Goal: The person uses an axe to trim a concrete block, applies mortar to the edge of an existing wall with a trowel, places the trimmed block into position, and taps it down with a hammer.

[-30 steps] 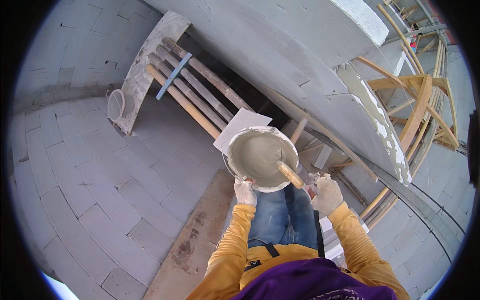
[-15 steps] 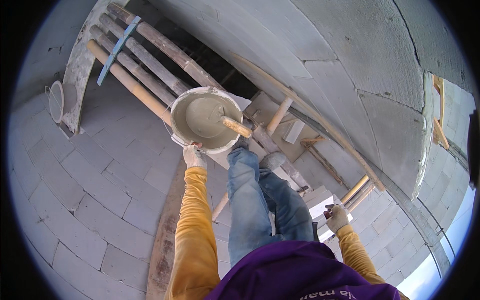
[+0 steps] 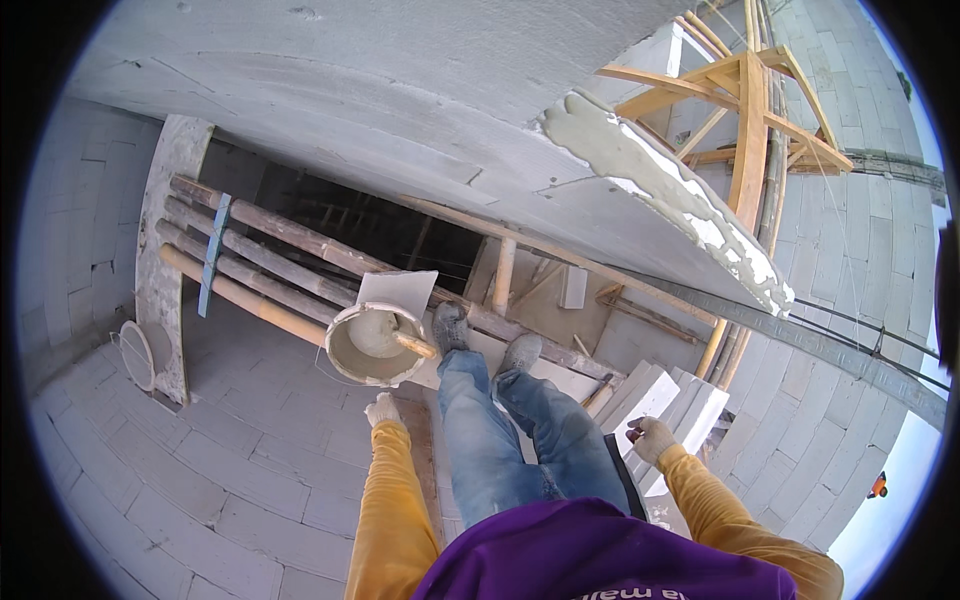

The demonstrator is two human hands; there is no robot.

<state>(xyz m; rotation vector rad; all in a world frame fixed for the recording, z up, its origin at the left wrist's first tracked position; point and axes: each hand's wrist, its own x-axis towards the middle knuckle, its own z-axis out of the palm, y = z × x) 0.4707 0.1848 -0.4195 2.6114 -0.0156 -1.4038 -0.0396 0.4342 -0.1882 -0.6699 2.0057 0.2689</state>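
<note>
A bucket [image 3: 345, 362] of wet grey mortar stands on the bamboo platform, and a trowel with a wooden handle [image 3: 414, 345] rests in it. Just below the bucket, apart from its rim, is my left hand [image 3: 383, 409] in a pale glove, its fingers curled in with nothing seen in them. My right hand [image 3: 652, 437], also gloved, hangs beside a stack of white blocks [image 3: 640, 395]. Its fingers are slightly bent and apart, and I see nothing held. Fresh mortar [image 3: 660, 185] coats the end edge of the block wall on the upper right.
My feet are on a narrow platform beside bamboo poles [image 3: 280, 230] tied across by a blue strip [image 3: 214, 255]. Dark gaps show beyond the poles. A second bucket [image 3: 137, 355] stands at the left. The block wall [image 3: 400, 120] rises ahead, with wooden bracing [image 3: 750, 130] behind its end.
My left hand has let go of the bucket's rim and drawn back toward me. The bucket now stands by itself. My view has swung right, bringing the mortared wall edge and wooden bracing into sight.
</note>
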